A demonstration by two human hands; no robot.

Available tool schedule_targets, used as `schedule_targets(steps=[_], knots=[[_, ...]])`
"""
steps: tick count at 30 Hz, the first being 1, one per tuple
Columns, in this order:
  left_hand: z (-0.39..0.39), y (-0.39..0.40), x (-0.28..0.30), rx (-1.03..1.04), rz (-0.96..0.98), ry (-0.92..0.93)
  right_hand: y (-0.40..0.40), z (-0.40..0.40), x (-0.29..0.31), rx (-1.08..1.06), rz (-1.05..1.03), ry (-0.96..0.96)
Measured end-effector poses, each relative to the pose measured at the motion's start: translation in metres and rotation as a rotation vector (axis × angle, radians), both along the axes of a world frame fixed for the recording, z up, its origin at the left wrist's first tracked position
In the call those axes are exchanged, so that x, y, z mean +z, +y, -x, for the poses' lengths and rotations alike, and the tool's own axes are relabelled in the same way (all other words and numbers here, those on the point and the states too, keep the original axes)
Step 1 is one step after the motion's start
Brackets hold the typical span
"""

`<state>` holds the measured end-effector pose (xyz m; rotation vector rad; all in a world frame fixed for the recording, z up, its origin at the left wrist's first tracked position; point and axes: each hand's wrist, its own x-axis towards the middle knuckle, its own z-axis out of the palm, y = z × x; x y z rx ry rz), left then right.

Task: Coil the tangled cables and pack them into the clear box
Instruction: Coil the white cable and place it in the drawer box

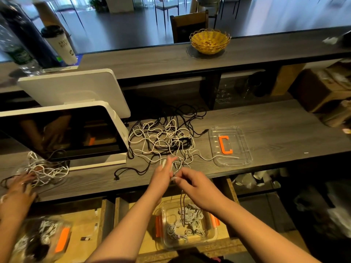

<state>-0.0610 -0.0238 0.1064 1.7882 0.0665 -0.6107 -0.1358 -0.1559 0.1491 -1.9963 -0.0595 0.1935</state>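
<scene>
A tangle of white and black cables (pixel 163 141) lies spread on the grey counter (pixel 275 130). At the counter's front edge my left hand (pixel 162 172) and my right hand (pixel 191 184) meet, both pinching a white cable that runs up into the tangle. A thin cable hangs from my hands down toward the clear box (pixel 167 242) below the counter, which holds several coiled white cables (pixel 188 223). The box has orange clips on its sides. Its clear lid (pixel 245 149) with an orange C-shaped piece (pixel 225 145) lies to the right of the tangle.
A white-framed screen (pixel 62 133) stands at the left. Another person's hand (pixel 18 188) rests by a second white cable tangle (pixel 45 169), with another box of cables (pixel 39 238) below. A yellow wicker basket (pixel 209 41) and a cup (pixel 60 44) sit on the upper shelf.
</scene>
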Motion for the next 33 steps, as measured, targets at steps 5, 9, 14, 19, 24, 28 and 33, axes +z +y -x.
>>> schedule_targets(steps=[5, 9, 14, 19, 24, 28, 33], knots=[[0.015, 0.000, 0.007, -0.188, -0.021, 0.212, -0.004, -0.009, 0.000, -0.065, 0.086, -0.080], [0.021, 0.003, 0.012, -0.298, 0.062, 0.333, -0.012, -0.013, -0.002, -0.146, 0.113, -0.092], [0.025, 0.011, 0.024, -0.665, 0.046, 0.296, -0.022, -0.020, -0.005, -0.198, 0.161, -0.058], [0.019, 0.010, 0.029, -0.719, 0.012, 0.266, -0.032, -0.022, -0.004, -0.238, 0.167, -0.049], [0.011, 0.006, 0.025, -0.319, 0.077, 0.121, -0.037, -0.022, -0.007, -0.245, 0.196, -0.040], [0.005, 0.004, 0.019, 0.005, 0.298, 0.031, -0.034, -0.021, -0.009, -0.211, 0.124, 0.016], [-0.001, -0.002, 0.025, 0.319, 0.669, 0.204, -0.032, -0.019, -0.013, -0.170, 0.107, 0.059]])
